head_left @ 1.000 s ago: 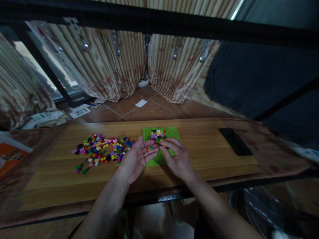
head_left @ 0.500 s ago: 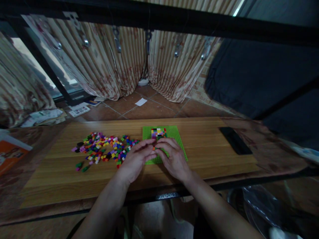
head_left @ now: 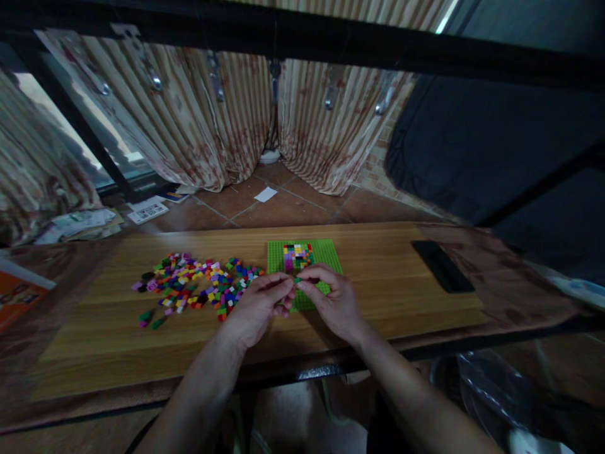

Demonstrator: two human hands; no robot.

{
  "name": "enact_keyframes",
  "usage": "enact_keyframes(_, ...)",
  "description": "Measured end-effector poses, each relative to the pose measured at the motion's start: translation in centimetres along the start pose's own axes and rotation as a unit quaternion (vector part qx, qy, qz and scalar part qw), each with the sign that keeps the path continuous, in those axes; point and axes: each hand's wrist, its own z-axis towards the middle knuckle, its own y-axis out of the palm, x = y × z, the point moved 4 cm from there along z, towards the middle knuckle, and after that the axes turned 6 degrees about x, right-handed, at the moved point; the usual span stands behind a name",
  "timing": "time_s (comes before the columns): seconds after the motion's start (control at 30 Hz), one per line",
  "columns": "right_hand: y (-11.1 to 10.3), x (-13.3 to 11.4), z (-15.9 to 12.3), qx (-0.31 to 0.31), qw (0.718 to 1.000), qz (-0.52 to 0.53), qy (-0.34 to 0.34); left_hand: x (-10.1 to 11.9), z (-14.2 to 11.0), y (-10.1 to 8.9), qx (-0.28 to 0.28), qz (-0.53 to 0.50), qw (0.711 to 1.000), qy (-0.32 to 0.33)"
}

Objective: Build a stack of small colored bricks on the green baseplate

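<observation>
Over the near part of the green studded baseplate [head_left: 334, 253], my two hands meet fingertip to fingertip. My right hand [head_left: 334, 302] pinches a small green toy brick [head_left: 297, 281] between thumb and fingers. My left hand [head_left: 259, 308] is closed in a pinch right beside that brick; whatever lies between its fingertips is too small to make out. Beyond the fingers, a patch of many-coloured bricks [head_left: 297, 254] sits on the baseplate, its near edge partly covered by my hands.
Loose coloured bricks [head_left: 208, 280] lie spread over the left half of the wooden board [head_left: 387, 271]. A few stray bricks [head_left: 144, 317] are nearer its front left. On the right rests a black phone-like slab [head_left: 442, 266]. Metal hooks [head_left: 328, 98] hang from a dark bar above.
An orange brick showed between my fingertips before; a green one shows there now. My fingers have drawn together into a tighter pinch. The view has shifted slightly.
</observation>
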Motion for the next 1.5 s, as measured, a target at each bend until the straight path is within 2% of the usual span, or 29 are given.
enact_keyframes(0.1, 0.1, -0.3, 0.0, -0.009, 1.000, 0.013, 0.004, -0.3, 0.1, 0.1, -0.009, -0.027, 0.999, -0.018)
enact_keyframes(0.2, -0.1, 0.1, 0.2, 0.007, 0.997, 0.062, 0.042, -0.5, 0.2, 0.2, -0.016, -0.043, 0.998, -0.039)
enact_keyframes(0.33, -1.8, 2.5, 1.1, 0.109, 0.980, 0.125, 0.107, -0.3, 0.4, -0.3, 0.021, -0.065, 0.997, -0.041)
enact_keyframes(0.43, -3.1, 4.2, 1.5, 0.153, 0.981, 0.063, 0.100, 0.0, 0.5, -0.8, 0.053, -0.078, 0.995, -0.033)
enact_keyframes(0.63, -2.3, 3.9, 1.6, 0.082, 0.992, -0.084, 0.037, -0.1, 0.8, -1.4, 0.094, -0.057, 0.994, -0.023)
enact_keyframes(0.83, -1.3, 3.2, 1.8, 0.073, 0.988, -0.134, 0.031, -0.1, 0.8, -1.6, 0.098, -0.038, 0.994, -0.015)
enact_keyframes(1.03, -1.2, 3.8, 1.9, 0.072, 0.989, -0.121, 0.036, -0.1, 0.7, -1.7, 0.101, -0.025, 0.995, -0.010)
enact_keyframes(1.5, -1.6, 5.9, 1.7, 0.109, 0.987, -0.019, 0.116, 0.1, 0.6, -1.8, 0.112, -0.008, 0.994, -0.006)
